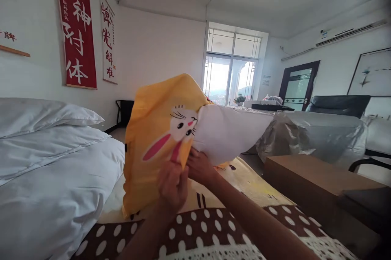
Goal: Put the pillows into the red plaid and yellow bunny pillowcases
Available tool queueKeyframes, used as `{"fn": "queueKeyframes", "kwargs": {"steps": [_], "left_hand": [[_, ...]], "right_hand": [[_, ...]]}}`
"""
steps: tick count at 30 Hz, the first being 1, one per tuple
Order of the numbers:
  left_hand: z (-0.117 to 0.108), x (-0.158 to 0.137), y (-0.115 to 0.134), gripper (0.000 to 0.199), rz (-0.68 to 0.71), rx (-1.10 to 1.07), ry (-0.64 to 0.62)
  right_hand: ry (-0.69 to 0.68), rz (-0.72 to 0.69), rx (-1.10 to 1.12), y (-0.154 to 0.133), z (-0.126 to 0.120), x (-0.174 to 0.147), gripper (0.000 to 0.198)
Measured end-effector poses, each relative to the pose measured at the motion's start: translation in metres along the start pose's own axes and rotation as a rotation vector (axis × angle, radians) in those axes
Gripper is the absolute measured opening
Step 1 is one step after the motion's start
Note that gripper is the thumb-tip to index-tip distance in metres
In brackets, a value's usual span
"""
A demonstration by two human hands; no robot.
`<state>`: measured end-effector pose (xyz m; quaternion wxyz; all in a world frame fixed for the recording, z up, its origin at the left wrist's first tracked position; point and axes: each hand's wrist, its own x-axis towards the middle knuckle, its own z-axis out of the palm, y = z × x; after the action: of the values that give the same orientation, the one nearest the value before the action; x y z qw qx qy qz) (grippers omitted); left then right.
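Note:
A yellow pillowcase (146, 117) printed with a white rabbit face and pink ears stands tilted in front of me. Out of its right-hand opening sticks a white pillow (233, 130), partly inside the case. My left hand (173, 182) is closed, pinching a fold of the pillowcase's opening edge. Beside it, my right hand (200, 166) reaches to the opening at the pillow's lower edge. Its fingers are bent against the pillow and partly hidden behind the yellow fold. Under both hands lies a cream and brown blanket (210, 227) with white dots.
White pillows (55, 150) are stacked at the left. To the right stand a brown cardboard box (317, 174), plastic-wrapped furniture (317, 134) and a dark chair (339, 105). Farther back are a window (232, 73) and a door (299, 85); red and white scrolls (81, 48) hang on the wall.

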<state>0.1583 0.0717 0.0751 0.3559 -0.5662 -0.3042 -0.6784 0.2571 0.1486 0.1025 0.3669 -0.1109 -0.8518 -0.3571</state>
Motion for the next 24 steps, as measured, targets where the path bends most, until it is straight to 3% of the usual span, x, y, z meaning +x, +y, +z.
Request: {"fn": "queueKeyframes", "kwargs": {"steps": [2,3,4,6,9,11,13,17,20,24], "left_hand": [[-0.009,0.020,-0.026,0.016,-0.177,0.025,0.063],[-0.013,0.028,-0.037,0.018,-0.295,0.020,0.085],[-0.017,0.035,-0.047,0.018,-0.408,0.001,0.103],[-0.025,0.044,-0.062,0.020,-0.567,-0.049,0.151],[-0.035,0.045,-0.073,0.023,-0.637,-0.069,0.218],[-0.039,0.041,-0.075,0.025,-0.591,-0.015,0.212],[-0.041,0.038,-0.076,0.026,-0.469,0.088,0.157],[-0.044,0.041,-0.068,0.026,-0.032,0.311,0.085],[-0.048,0.043,-0.059,0.030,0.161,0.388,0.122],[-0.059,0.027,-0.063,0.023,0.083,0.448,0.269]], "right_hand": [[0.000,-0.296,-0.112,0.014,-0.016,0.018,0.029],[0.012,-0.358,-0.173,0.020,-0.025,0.021,0.035],[0.038,-0.333,-0.222,0.026,-0.032,0.019,0.040],[0.131,-0.101,-0.256,0.039,-0.042,0.003,0.047],[0.389,0.525,-0.057,0.058,-0.041,-0.027,0.075],[0.460,0.817,0.243,0.066,-0.036,-0.034,0.091],[0.455,0.898,0.593,0.069,-0.031,-0.024,0.089],[0.609,1.010,1.087,0.058,-0.028,0.024,0.076],[0.563,1.086,1.229,0.033,-0.034,0.053,0.065],[0.503,0.967,1.213,-0.012,-0.064,0.071,0.056]]}}
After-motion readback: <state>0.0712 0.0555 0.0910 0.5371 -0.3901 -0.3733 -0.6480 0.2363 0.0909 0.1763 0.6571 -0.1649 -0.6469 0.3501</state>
